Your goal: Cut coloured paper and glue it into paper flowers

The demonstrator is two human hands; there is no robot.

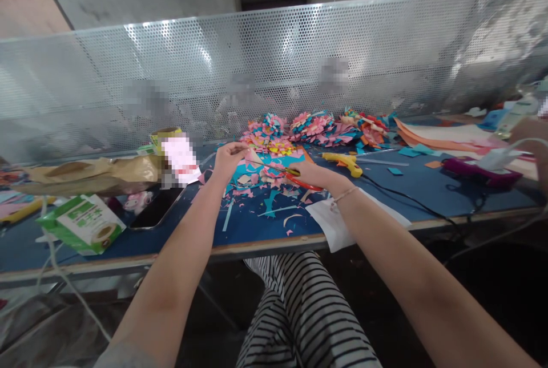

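Observation:
My left hand [228, 160] is closed in a pinch on a small piece of pink paper [253, 157], held just above the blue table [248, 231]. My right hand [311, 174] is wrapped round red-handled scissors [295, 175], whose blades reach left toward that paper. Below both hands lie scattered pink, blue and yellow paper scraps [261, 194]. Behind them sits a row of finished multicoloured paper flowers [312, 126].
A yellow glue gun [345, 161] with a black cord lies right of my hands. A phone [156, 208], a green carton [85, 224] and a brown paper bag [92, 174] sit left. White paper [338, 222] overhangs the front edge. A perforated metal screen [274, 65] backs the table.

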